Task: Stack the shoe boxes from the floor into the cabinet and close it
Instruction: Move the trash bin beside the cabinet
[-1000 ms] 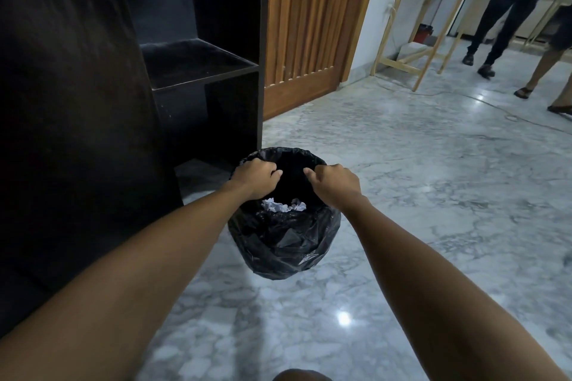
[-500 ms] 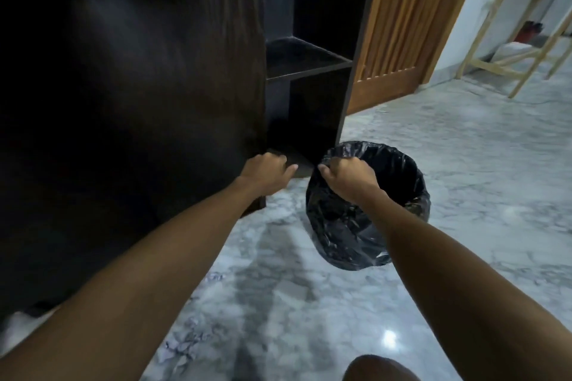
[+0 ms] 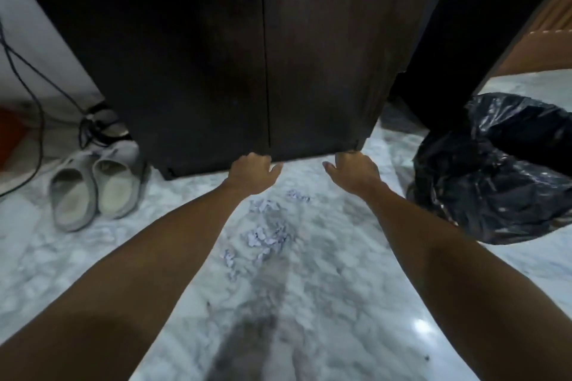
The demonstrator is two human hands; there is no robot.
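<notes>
The dark wooden cabinet (image 3: 216,56) fills the upper middle of the head view, its two doors shut along a vertical seam. My left hand (image 3: 252,173) is at the bottom of that seam, fingers curled under the door edge and hidden. At the lower right corner of the right door (image 3: 325,56), my right hand (image 3: 353,172) has its fingers hooked under the edge with the thumb spread. No shoe box is in view.
A black bin bag (image 3: 495,179) sits on the marble floor at the right. Grey slippers (image 3: 93,185) and cables (image 3: 31,77) lie at the left. Paper scraps (image 3: 266,232) are scattered between my arms. An open shelf section (image 3: 479,25) stands right of the doors.
My right hand let go of the bin bag. The view swung left to the cabinet doors, and both hands moved to the doors' bottom edge.
</notes>
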